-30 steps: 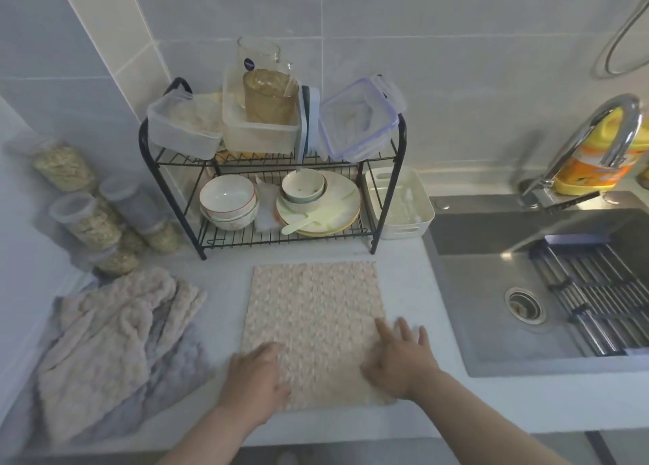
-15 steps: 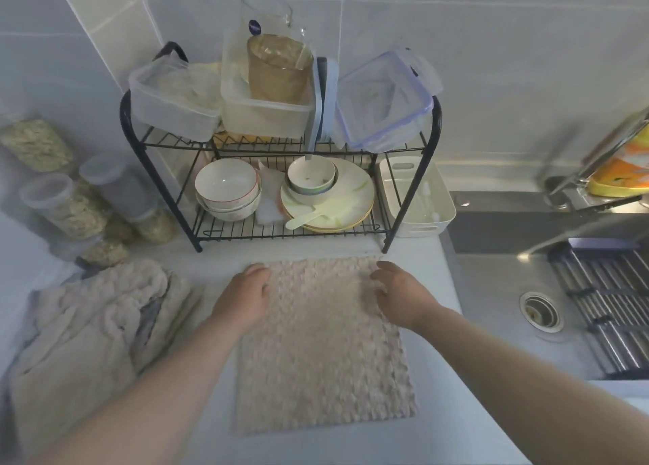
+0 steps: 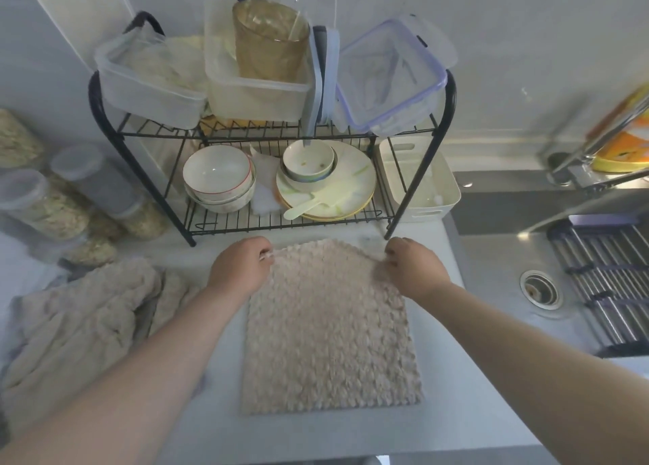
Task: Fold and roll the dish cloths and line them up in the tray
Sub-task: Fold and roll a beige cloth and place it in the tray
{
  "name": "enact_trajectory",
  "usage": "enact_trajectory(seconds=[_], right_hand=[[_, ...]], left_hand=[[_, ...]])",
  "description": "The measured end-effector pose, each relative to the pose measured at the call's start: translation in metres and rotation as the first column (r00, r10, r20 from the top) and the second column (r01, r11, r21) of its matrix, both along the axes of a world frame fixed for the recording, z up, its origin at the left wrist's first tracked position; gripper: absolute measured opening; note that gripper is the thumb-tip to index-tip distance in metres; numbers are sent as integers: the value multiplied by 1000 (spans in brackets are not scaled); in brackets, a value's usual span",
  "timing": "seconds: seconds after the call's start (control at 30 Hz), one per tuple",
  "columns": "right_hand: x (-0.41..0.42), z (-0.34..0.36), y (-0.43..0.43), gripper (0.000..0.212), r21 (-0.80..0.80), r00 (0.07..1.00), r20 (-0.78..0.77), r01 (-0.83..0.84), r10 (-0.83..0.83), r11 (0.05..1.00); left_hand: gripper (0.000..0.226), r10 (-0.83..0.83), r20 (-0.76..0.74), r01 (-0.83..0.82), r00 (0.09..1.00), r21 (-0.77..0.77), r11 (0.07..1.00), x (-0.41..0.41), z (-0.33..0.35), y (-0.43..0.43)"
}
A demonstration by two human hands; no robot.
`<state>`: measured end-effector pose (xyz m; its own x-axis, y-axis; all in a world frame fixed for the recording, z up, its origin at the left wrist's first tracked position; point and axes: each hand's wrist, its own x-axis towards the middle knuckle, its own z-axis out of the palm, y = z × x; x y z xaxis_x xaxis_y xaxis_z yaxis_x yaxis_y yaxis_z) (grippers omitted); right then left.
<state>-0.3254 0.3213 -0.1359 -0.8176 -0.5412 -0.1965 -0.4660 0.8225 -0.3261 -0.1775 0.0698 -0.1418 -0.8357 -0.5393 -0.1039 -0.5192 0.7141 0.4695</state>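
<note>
A beige bobbled dish cloth (image 3: 330, 331) lies flat on the pale counter in front of me. My left hand (image 3: 240, 266) pinches its far left corner and my right hand (image 3: 412, 266) pinches its far right corner; both corners are lifted slightly off the counter. A heap of more beige and grey dish cloths (image 3: 77, 324) lies crumpled at the left. The white tray (image 3: 423, 211) stands empty behind the cloth, to the right of the rack's leg.
A black wire rack (image 3: 416, 183) with bowls, plates and plastic boxes stands at the back. Lidded jars (image 3: 52, 211) of grains crowd the left corner. A steel sink (image 3: 509, 289) with drain, roll-up grid and tap fills the right side.
Both hands moved from the cloth's near edge up to its far corners and closed on them. My head moved closer and lower over the counter.
</note>
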Motion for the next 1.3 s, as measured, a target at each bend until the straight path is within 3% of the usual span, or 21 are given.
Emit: enact_trajectory(seconds=[0.2,0.3,0.47,0.63,0.77,0.93,1.1,1.2,1.3], right_hand=[[55,16,47,13,-160,995,90,47,-33,986],[86,5,75,14,-197,990,139,10,18,980],[121,-25,110,18,-95,973,196,-104,121,990],[129,-30,118,15,-26,944,125,-304,304,952],[130,-31,118,8,7,935,124,-335,332,942],[132,-34,117,8,15,932,152,-336,330,942],[132,-37,121,14,14,908,133,-404,398,915],[139,-34,124,25,-3,926,93,-367,366,930],[144,-29,108,40,-84,996,29,-86,89,993]], left_hand=[[6,82,-112,-67,990,126,990,67,31,45],[11,132,-52,-128,990,83,988,100,25,77],[20,-60,158,55,986,37,998,149,-15,106],[15,-150,154,156,977,-30,987,163,-28,106],[39,-132,87,133,987,-11,991,162,-29,104],[31,-158,96,157,983,17,987,160,-32,99],[14,-203,178,225,963,-109,968,164,-33,99],[19,-235,42,236,971,-304,923,165,-30,105],[30,-268,-40,238,963,-345,908,147,-28,112]])
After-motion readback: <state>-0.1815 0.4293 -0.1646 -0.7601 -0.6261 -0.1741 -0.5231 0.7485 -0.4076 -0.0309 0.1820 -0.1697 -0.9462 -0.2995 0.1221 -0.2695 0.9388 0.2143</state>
